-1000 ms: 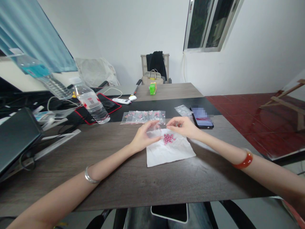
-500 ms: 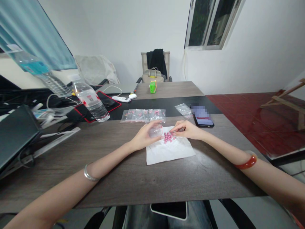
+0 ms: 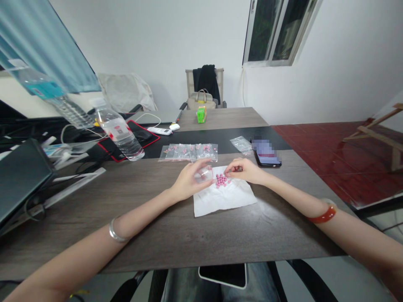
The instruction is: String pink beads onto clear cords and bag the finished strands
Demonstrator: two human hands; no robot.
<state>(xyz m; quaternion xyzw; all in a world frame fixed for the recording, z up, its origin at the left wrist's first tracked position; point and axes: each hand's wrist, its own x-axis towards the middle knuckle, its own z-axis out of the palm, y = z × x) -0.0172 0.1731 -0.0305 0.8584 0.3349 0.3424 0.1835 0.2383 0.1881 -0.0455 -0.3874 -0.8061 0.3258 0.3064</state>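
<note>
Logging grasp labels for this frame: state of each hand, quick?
Left hand: closed around a clear cup.
Right hand: fingertips together at the pink beads; can't tell if gripping one.

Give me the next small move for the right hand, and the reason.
Probably have the right hand pinch a ball from the pink pile, unless it holds one, which I can't tell: its fingers are at the pile's edge, and the left hand holds a clear container sideways nearby.

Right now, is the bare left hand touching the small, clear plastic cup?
Touching. The head view shows it: the left hand curls around the clear plastic cup, thumb on the near side and fingers on the far side.
</note>
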